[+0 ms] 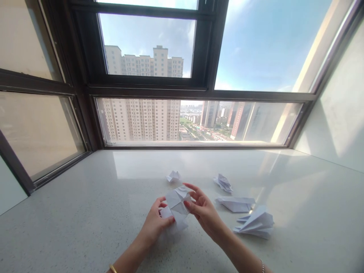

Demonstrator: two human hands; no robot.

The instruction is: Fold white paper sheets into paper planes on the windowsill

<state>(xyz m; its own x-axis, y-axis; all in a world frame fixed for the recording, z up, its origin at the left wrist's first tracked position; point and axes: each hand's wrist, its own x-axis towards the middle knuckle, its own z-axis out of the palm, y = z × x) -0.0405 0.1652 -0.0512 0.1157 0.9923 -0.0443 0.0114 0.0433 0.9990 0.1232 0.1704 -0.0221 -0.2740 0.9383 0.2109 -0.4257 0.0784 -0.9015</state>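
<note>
Your left hand [156, 218] and right hand [202, 207] pinch the creased paper [175, 201] over the sill [85, 220], flaps open, folding seemingly partway. Four others look done: a small piece [173, 176] beyond, plus a pleated piece [223, 183], a long strip [236, 204] and a fanned piece [257, 223] to the right.

I can't read any words or numbers from here. I see some tiny dark marks [112, 143] at the bottom left corner of the low, far window [196, 121], but they are too small for me to tell if they are letters.
</note>
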